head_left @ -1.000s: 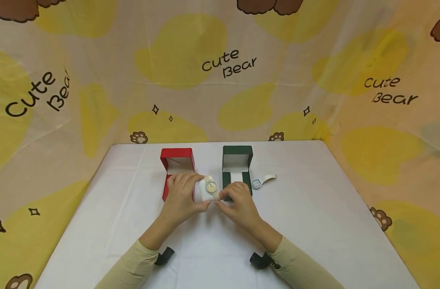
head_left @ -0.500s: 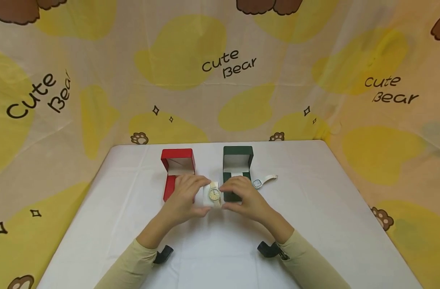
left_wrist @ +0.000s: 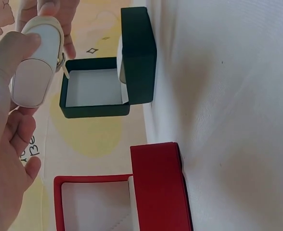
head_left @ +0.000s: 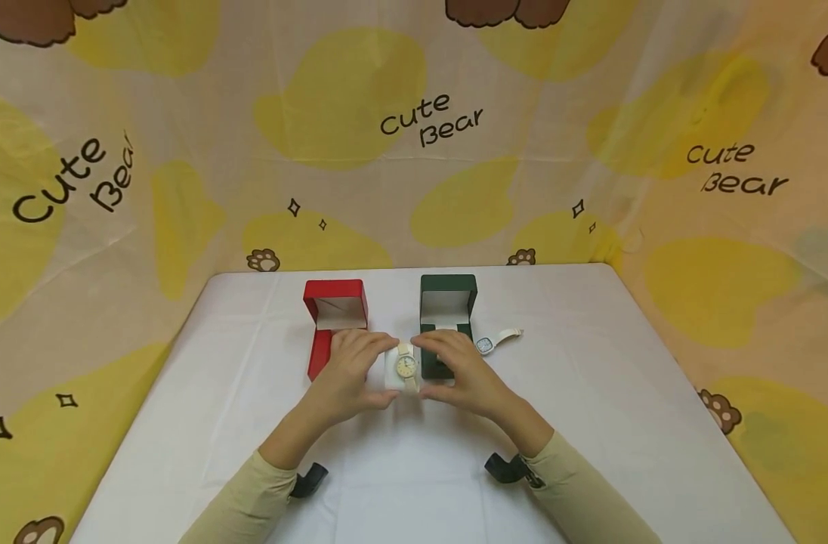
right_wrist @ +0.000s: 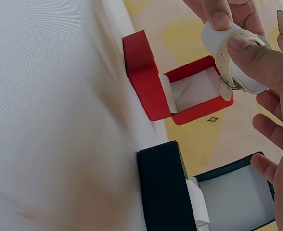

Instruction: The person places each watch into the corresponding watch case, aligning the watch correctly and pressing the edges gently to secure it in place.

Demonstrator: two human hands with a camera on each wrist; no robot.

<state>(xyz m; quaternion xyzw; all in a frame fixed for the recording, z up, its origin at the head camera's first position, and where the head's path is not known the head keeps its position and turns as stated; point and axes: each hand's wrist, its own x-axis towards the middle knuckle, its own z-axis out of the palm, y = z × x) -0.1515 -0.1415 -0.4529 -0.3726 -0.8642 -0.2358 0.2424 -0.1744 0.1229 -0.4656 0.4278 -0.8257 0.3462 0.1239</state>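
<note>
A cream-strapped wristwatch [head_left: 406,367] with a pale yellow dial is wrapped round a white watch cushion [left_wrist: 33,83], and both hands hold the pair above the table. My left hand [head_left: 346,375] grips the cushion's left end between thumb and fingers. At the other end my right hand [head_left: 467,375] pinches the watch on its cushion, thumb on the strap [right_wrist: 222,60]. The strap's buckle [right_wrist: 230,85] shows on the underside. Behind the left hand stands an open red watch box [head_left: 334,290]; an open green watch box [head_left: 448,283] stands behind the right.
Right of the green box lies a second watch [head_left: 485,346], white-strapped with a squarish dial. A white cushion [right_wrist: 197,202] sits inside the green box. The white table [head_left: 400,483] extends toward me and to both sides. A patterned cloth [head_left: 359,98] hangs round its back and sides.
The watch and cushion have shifted slightly right and toward me and turned more upright. My right hand has gone from pinching the strap's lower end to spanning the cushion's right end.
</note>
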